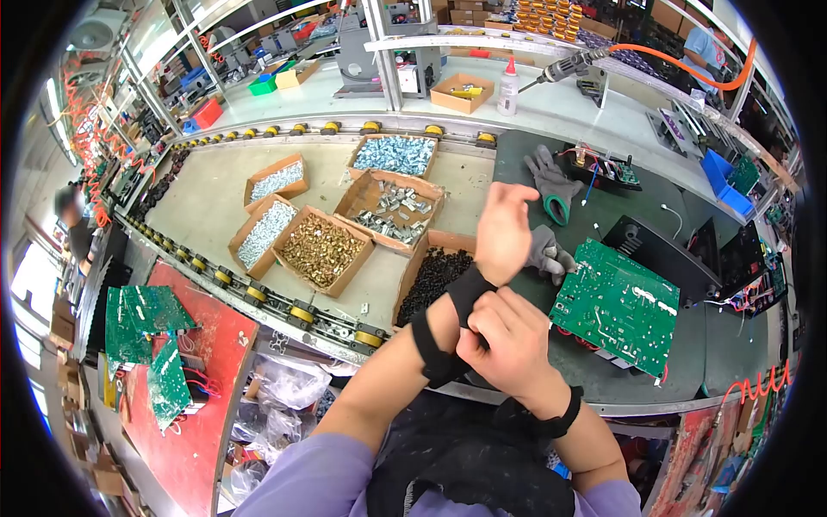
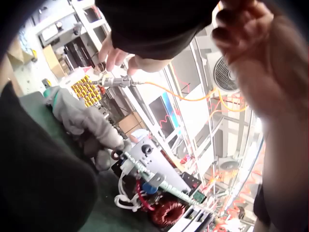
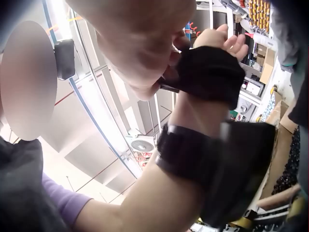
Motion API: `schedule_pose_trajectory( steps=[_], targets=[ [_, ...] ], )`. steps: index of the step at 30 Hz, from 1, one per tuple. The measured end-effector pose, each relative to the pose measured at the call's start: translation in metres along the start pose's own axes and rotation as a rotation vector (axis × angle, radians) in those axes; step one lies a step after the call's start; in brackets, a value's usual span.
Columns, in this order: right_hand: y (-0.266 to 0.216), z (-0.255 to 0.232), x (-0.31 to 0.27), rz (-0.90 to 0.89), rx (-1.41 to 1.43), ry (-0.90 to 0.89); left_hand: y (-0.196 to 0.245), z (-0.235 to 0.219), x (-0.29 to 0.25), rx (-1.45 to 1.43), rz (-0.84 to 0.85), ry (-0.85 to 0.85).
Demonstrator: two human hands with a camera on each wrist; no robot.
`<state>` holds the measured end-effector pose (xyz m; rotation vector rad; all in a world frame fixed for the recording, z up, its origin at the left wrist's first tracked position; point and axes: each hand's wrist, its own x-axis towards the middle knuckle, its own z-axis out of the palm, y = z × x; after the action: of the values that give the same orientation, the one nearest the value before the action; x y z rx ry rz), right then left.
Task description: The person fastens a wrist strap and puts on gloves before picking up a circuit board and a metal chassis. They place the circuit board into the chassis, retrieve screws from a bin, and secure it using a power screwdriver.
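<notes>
My left hand (image 1: 506,233) is raised over the bench, fingers loosely bent and holding nothing; its fingers show past the black wristband (image 2: 159,29) in the left wrist view. With curled fingers my right hand (image 1: 512,345) pinches the edge of the black wristband (image 1: 469,291) around the left wrist. The right wrist view shows the right hand (image 3: 145,43) against that band (image 3: 210,75), with the left hand (image 3: 231,44) beyond. A second black strap (image 1: 426,345) circles the left forearm. Grey gloves (image 1: 551,177) lie on the bench behind the hands.
A green circuit board (image 1: 616,302) and black housings (image 1: 668,258) are at the right. Boxes of small parts, including brass ones (image 1: 323,252) and black ones (image 1: 439,280), stand left of the hands. A power driver (image 1: 568,65) hangs at the back; roller rails (image 1: 254,293) edge the bench.
</notes>
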<state>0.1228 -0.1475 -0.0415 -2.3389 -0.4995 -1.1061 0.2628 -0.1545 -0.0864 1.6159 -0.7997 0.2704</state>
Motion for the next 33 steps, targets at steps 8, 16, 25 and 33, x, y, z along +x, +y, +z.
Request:
schedule_pose_trajectory(
  steps=[8,16,25,33],
  targets=[
    [0.024,-0.019,-0.031,0.036,0.154,-0.224,0.011,-0.036,0.025,-0.724,-0.711,-0.108],
    [0.035,0.011,-0.026,1.052,1.101,-0.037,0.04,-0.032,0.033,-1.324,-0.861,0.0],
    [0.034,0.018,-0.05,1.344,1.116,-0.16,0.042,-0.061,0.057,-1.346,-0.626,0.202],
    [0.036,0.002,-0.017,0.588,0.578,-0.08,0.038,-0.038,0.044,-1.302,-0.758,0.144]
  ],
)
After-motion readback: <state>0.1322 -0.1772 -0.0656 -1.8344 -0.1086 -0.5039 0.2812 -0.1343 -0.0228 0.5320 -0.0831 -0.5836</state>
